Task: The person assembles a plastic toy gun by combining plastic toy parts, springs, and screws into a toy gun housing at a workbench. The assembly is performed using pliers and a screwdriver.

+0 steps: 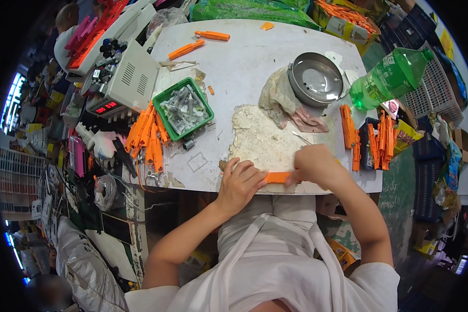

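At the table's near edge, a long orange plastic piece (277,178) lies on the worn, pale work patch (255,136). My left hand (240,183) is closed over its left end, fingers bent on top. At the other end, my right hand (317,165) is curled in a fist, with fingertips against the piece. What else that fist may hold is hidden by the fingers. A thin pointed metal tool (301,138) shows just beyond the right knuckles; whether it is gripped or lying there I cannot tell.
A green basket (205,120) of small clear parts stands left, beside a pile of orange pieces (150,136) and a power supply box (127,86). A metal bowl (317,99) rests by a rag (276,99). Rightward are a green bottle (387,78) and more orange pieces (382,136).
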### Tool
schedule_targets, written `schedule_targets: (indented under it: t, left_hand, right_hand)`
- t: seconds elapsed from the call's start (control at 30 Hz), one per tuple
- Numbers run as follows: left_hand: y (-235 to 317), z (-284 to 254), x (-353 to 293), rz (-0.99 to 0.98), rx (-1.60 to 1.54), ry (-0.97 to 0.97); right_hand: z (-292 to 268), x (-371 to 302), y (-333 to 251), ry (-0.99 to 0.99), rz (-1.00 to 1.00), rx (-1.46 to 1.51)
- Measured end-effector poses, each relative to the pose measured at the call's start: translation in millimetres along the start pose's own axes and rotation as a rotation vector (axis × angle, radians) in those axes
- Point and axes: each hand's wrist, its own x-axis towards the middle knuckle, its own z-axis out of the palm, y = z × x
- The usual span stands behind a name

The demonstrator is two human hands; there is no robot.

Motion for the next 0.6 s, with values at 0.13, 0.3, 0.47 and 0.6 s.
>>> schedule_targets:
  t: [0.13,0.3,0.47,0.6]
  left_hand:
    - [1,0,2,0.019,-0.017,-0.004]
    - [-1,-5,5,0.030,0.007,-0.067]
    - [11,-12,19,-0.018,0.015,-0.202]
    - [18,-13,16,-0.031,0.004,-0.187]
  right_hand:
    - [25,-15,18,0.011,0.239,-0.075]
    - [20,-16,14,0.013,0.257,0.018]
    - [48,-42,17,0.409,-0.035,0.148]
    - [63,-53,4,0.567,0.046,0.480]
